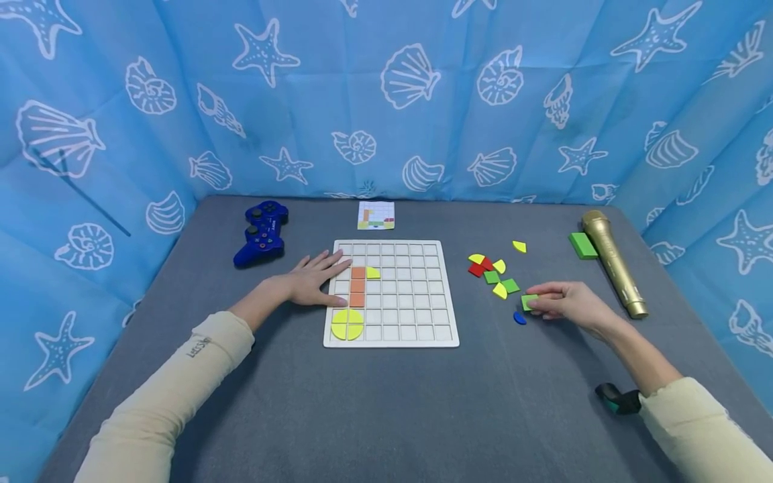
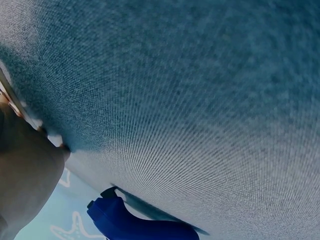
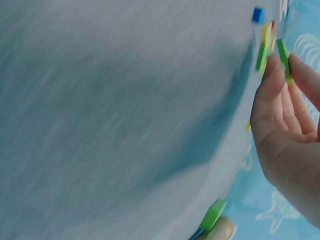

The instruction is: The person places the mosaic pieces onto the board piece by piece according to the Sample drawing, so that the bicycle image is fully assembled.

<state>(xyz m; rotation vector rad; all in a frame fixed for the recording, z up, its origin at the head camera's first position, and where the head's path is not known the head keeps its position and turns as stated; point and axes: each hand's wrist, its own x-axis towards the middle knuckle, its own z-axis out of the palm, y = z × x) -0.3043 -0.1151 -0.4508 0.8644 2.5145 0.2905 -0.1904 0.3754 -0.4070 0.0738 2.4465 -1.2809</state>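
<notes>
A white grid board (image 1: 410, 295) lies on the grey table, holding a yellow circle of quarter pieces (image 1: 347, 325), a column of orange square tiles (image 1: 357, 287) and one yellow quarter piece (image 1: 373, 273). My left hand (image 1: 314, 278) rests with spread fingers on the board's left edge. To the board's right, my right hand (image 1: 561, 305) pinches a green square tile (image 1: 529, 302) between thumb and fingertips, also seen edge-on in the right wrist view. A small blue piece (image 1: 520, 318) lies just below that tile. Beside it are scattered red, yellow and green pieces (image 1: 492, 277).
Behind the board lies a small pattern card (image 1: 376, 215). A blue game controller (image 1: 262, 233) sits at the back left. At the right are a gold microphone (image 1: 614, 265) and a green block (image 1: 582, 245). A blue shell-print curtain (image 1: 386, 100) surrounds the table.
</notes>
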